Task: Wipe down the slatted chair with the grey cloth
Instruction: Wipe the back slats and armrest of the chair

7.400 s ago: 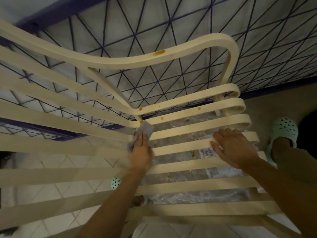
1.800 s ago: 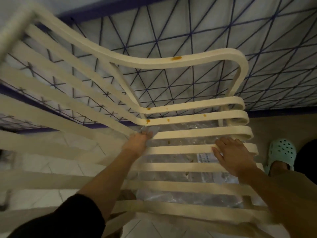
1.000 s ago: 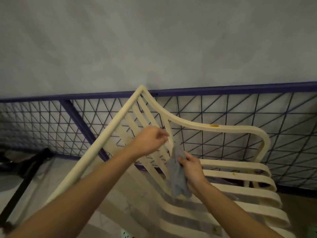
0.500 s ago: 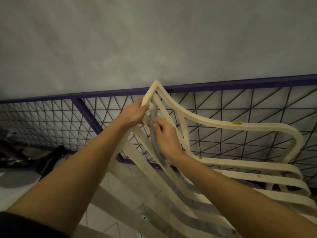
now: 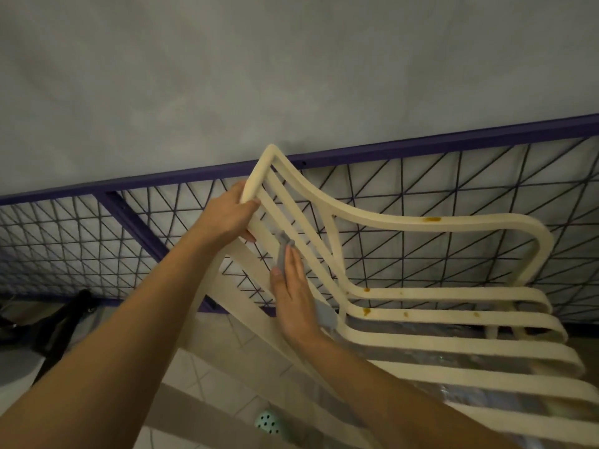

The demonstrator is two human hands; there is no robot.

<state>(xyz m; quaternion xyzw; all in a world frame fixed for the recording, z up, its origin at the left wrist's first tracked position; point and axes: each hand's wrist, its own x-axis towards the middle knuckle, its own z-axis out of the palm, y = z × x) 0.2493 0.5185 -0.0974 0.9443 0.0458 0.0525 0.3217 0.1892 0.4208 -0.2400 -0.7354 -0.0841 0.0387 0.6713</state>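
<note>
- On the left, my left hand (image 5: 230, 218) has its grip closed around the top corner of the chair (image 5: 421, 319) back, thumb in front and fingers behind. It keeps the frame steady.
- Just to the right of it, my right hand (image 5: 293, 299) lies flat and open on a back slat. It does not clench anything; it only presses the grey cloth (image 5: 284, 254) against the slat. The cloth shows above the fingertips, and a second piece hangs out below the palm.
- Further right, orange spots (image 5: 432, 219) sit on the armrest and on the upper seat slats. I judge these parts are not yet cleaned.
- What could go wrong: the cloth is held only by flat pressure, so a fast stroke may let it slip through a gap between slats to the tiled floor (image 5: 207, 377). Also, if the left hand loosens, the chair may tip or slide toward the purple fence (image 5: 453, 176).
- Compared with half a second ago, the right hand has moved lower down the slat and the left hand remains at the top corner. Some seconds earlier the left hand carried the cloth on the seat.
</note>
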